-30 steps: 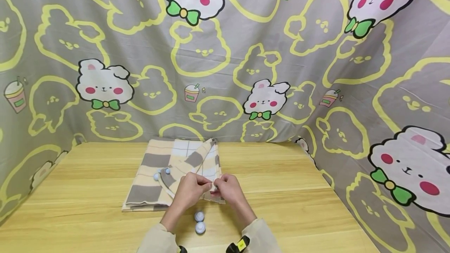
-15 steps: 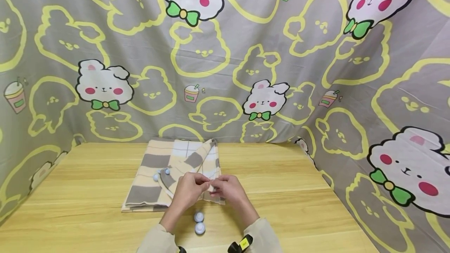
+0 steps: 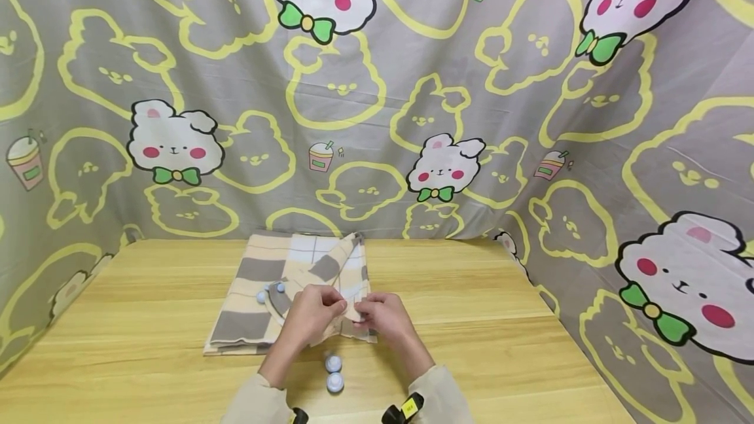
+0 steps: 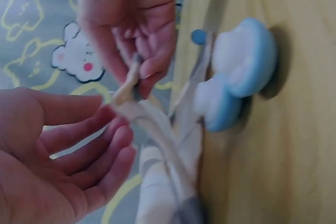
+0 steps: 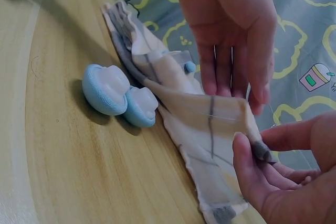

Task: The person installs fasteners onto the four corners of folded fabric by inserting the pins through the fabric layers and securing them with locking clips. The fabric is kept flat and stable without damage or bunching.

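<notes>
A beige, grey and white checked blanket (image 3: 241,309) lies folded on the table, its near right corner lifted between both hands. My right hand (image 3: 385,316) pinches the grey-tipped corner between thumb and fingers, plain in the right wrist view. My left hand (image 3: 315,313) has thumb and forefinger together at the blanket's raised edge, a short way left of the right hand; its other fingers (image 4: 113,174) are loosely bent. Two blue-and-white mushroom-shaped fasteners (image 5: 107,88) lie side by side on the table, just in front of the blanket and between the forearms.
More small blue pieces (image 3: 271,291) sit at a folded-back grey corner on the blanket's left part. The wooden table (image 3: 483,319) runs back to a grey curtain (image 3: 365,97) with rabbit prints, which also hangs along both sides.
The left hand has shifted slightly left, opening a gap between the hands, with the blanket edge stretched across it. The right hand stays about where it was. The fasteners have not moved.
</notes>
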Demonstrator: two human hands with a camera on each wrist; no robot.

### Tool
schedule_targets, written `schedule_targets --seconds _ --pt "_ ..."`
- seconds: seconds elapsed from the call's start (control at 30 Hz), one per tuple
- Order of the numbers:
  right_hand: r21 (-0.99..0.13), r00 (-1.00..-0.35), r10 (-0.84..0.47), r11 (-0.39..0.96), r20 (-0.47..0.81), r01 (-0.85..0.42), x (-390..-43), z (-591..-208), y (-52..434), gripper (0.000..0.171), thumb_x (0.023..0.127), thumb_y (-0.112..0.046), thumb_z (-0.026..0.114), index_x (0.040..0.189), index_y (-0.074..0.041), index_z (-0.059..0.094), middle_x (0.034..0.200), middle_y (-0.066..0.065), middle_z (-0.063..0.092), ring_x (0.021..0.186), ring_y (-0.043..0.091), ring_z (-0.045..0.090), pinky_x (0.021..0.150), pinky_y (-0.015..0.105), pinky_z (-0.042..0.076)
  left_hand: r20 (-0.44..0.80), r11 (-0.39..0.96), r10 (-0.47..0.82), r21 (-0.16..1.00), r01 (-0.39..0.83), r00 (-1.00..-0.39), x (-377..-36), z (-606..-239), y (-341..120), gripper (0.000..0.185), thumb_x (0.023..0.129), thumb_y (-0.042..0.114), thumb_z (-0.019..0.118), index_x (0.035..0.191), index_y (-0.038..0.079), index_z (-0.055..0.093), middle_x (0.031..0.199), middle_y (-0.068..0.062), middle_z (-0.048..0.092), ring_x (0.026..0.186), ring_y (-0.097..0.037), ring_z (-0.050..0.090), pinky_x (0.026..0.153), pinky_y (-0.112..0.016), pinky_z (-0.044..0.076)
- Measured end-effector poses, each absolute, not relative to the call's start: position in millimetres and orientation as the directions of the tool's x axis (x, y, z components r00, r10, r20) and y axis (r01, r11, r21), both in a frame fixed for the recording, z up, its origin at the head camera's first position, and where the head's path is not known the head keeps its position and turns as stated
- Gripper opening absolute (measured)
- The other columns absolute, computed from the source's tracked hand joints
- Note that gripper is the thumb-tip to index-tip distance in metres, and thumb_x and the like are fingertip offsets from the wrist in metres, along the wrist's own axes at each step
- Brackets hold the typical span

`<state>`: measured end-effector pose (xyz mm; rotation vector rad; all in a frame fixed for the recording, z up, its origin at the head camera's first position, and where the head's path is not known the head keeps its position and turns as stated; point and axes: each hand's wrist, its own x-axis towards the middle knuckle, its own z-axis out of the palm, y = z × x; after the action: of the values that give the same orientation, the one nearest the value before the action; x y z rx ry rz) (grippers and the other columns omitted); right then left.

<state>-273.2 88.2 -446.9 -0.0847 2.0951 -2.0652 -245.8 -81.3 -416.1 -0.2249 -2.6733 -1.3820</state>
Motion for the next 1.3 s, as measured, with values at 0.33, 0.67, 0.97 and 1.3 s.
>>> schedule_targets --seconds 0.33,0.67,0.97,1.3 --pt "-0.995 -0.978 -0.180 0.035 -0.101 0.097 -273 -448 90 0.016 0.090 -0.004 0.066 0.097 0.011 0.066 0.077 0.003 0.061 0.061 0.009 0.064 0.062 0.022 0.057 -0.030 0.700 0.291 0.688 0.192 -0.956 -232 -405 -90 0.021 0.080 0.007 0.079 0.068 0.010 0.062 0.058 0.000 0.058 0.052 -0.013 0.052 0.052 -0.026 0.041" --pt "-0.995 -0.982 -0.169 0.051 -0.090 0.082 -273 -450 89 0.018 0.090 -0.004 0.067 0.097 0.012 0.066 0.080 0.005 0.064 0.064 0.011 0.066 0.066 0.028 0.060 -0.178 0.735 0.353 0.660 0.155 -0.919 -226 -415 -80 0.026 0.076 0.002 0.082 0.067 0.008 0.059 0.058 -0.005 0.062 0.047 -0.018 0.062 0.046 -0.031 0.054" --pt "-0.996 -0.983 -0.165 0.054 -0.080 0.072 -272 -450 89 0.019 0.090 -0.005 0.067 0.098 0.012 0.065 0.081 0.005 0.065 0.064 0.011 0.066 0.068 0.032 0.061 -0.160 0.740 0.339 0.653 0.158 -0.927 -228 -419 -80 0.026 0.075 -0.002 0.082 0.065 0.008 0.060 0.057 -0.004 0.061 0.047 -0.018 0.062 0.045 -0.030 0.053" --pt "-0.995 -0.982 -0.166 0.048 -0.090 0.083 -271 -448 89 0.016 0.089 -0.004 0.068 0.094 0.011 0.065 0.079 0.004 0.063 0.064 0.011 0.065 0.068 0.031 0.061 -0.038 0.649 0.313 0.738 0.185 -0.949 -235 -411 -90 0.011 0.078 0.002 0.077 0.081 0.006 0.067 0.068 -0.002 0.064 0.055 -0.017 0.059 0.053 -0.029 0.045"
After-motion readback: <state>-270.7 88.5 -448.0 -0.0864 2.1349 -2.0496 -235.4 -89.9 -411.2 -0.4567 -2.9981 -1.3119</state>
